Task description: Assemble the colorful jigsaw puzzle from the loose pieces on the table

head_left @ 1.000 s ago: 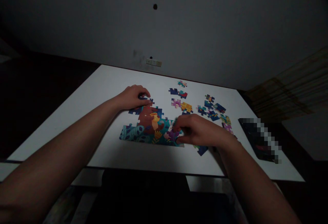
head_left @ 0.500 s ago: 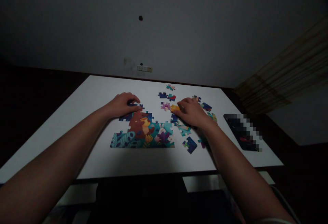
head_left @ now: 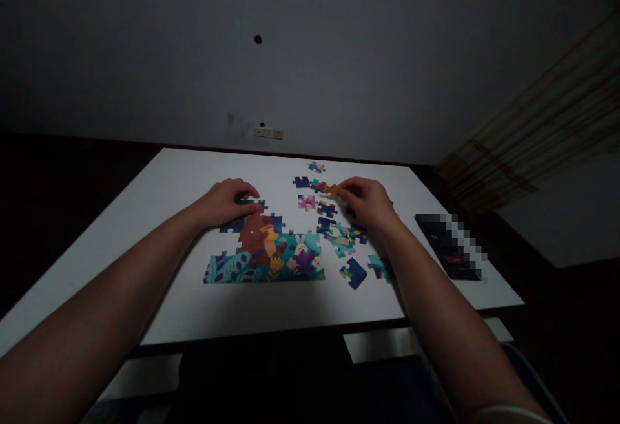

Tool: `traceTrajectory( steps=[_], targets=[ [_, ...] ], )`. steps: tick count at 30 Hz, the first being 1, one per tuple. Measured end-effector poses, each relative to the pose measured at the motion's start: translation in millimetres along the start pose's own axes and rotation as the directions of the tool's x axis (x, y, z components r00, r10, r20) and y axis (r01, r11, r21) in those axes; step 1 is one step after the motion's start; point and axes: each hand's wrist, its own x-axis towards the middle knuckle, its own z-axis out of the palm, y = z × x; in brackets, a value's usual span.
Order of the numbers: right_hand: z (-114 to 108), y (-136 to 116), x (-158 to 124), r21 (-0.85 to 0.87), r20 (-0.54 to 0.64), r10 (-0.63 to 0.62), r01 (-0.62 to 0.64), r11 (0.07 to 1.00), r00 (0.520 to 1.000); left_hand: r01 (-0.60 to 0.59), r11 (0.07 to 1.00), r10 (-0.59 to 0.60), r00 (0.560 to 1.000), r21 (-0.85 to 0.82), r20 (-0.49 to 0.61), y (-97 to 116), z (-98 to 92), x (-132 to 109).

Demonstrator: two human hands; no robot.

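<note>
A partly joined jigsaw puzzle [head_left: 271, 256] lies on the white table, showing a brown bear, a rabbit and leaves. My left hand [head_left: 227, 203] rests at its upper left corner, thumb and forefinger curved and apart, the thumb touching a dark blue piece [head_left: 259, 204]. Between the thumb and fingers of my right hand [head_left: 365, 199] is a yellow puzzle piece [head_left: 333, 189], lifted slightly off the table. Below it lie a dark blue piece [head_left: 327, 209] and a purple piece [head_left: 307, 202]. My right hand and forearm cover some loose pieces.
Further loose pieces lie about the right side, among them a dark blue one [head_left: 353, 273] near the front and a pink and teal one [head_left: 316, 167] at the back. A dark flat object [head_left: 443, 243], partly pixelated, lies at the right of the table [head_left: 194, 311].
My right hand has raised the yellow puzzle piece and moved it slightly away from me, uncovering a dark blue piece beneath. My left hand stays at the puzzle's corner. The view has shifted slightly.
</note>
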Motion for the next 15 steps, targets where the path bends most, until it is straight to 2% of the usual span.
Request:
traceTrajectory(
  steps=[3, 5, 7, 9, 10, 15],
  targets=[
    [-5.8, -0.1, -0.6, -0.237, -0.032, -0.051, 0.042, 0.971, 0.998, -0.002, 1.0, 0.002, 1.0, 0.001, 0.001, 0.7, -0.2, -0.4],
    [-9.1, -1.5, -2.1, -0.381, 0.002, -0.073, 0.068, 0.922, 0.997, -0.002, 1.0, 0.002, 1.0, 0.003, 0.006, 1.6, -0.5, -0.5],
    [-12.0, -2.3, -3.9, -0.41, 0.097, -0.056, 0.091, 0.908, 0.994, -0.001, 1.0, 0.001, 1.0, 0.011, 0.01, 2.8, -0.8, -0.5],
    [-14.7, -1.7, -5.5, -0.351, 0.186, -0.037, 0.102, 0.931, 0.982, 0.0, 1.0, -0.001, 1.0, 0.02, 0.013, 3.9, -1.2, -0.7],
    [-15.8, -1.0, -5.9, -0.324, 0.192, -0.034, 0.096, 0.941, 0.981, -0.002, 1.0, 0.001, 1.0, 0.021, 0.014, 4.4, -1.3, -0.8],
    [-17.0, 6.1, -5.4, -0.349, -0.009, -0.043, 0.037, 0.936, 0.999, -0.004, 1.0, 0.004, 1.0, 0.013, 0.005, 5.0, -1.5, -1.0]
  ],
)
